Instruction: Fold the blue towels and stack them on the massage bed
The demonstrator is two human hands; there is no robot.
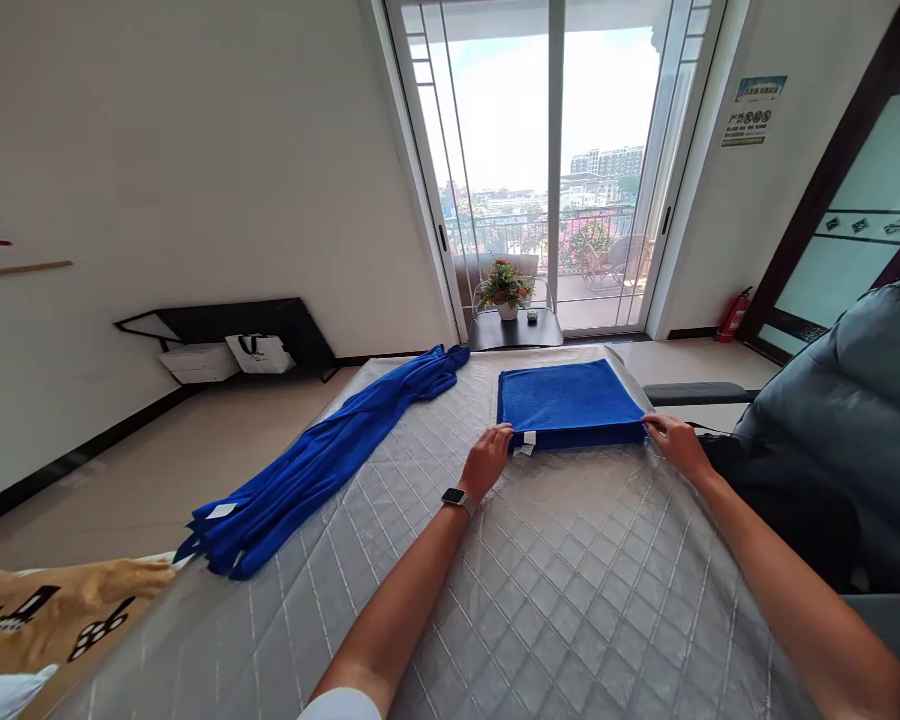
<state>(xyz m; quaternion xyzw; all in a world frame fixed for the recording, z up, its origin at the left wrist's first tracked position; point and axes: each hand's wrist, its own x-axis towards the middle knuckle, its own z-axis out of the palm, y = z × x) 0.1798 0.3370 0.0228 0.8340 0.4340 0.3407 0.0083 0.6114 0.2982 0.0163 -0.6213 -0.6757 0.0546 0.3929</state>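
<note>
Folded cloth on mattress, toward the far end; bunched cloths to its left. Table behind the mattress, plant on it; glass door behind table. Armchair right of mattress.

Blue cloth pinched at both near corners

Through the head camera I see the left hand at the near left corner, a watch on its wrist, and the right hand at the near right one; a white tag shows on the near edge, just right of the left hand; the cloth lies folded on a quilted mattress; to the left I have a long, gathered blue bundle; farther off, a potted plant stands before a glass door; a dark armchair sits at right.
</note>
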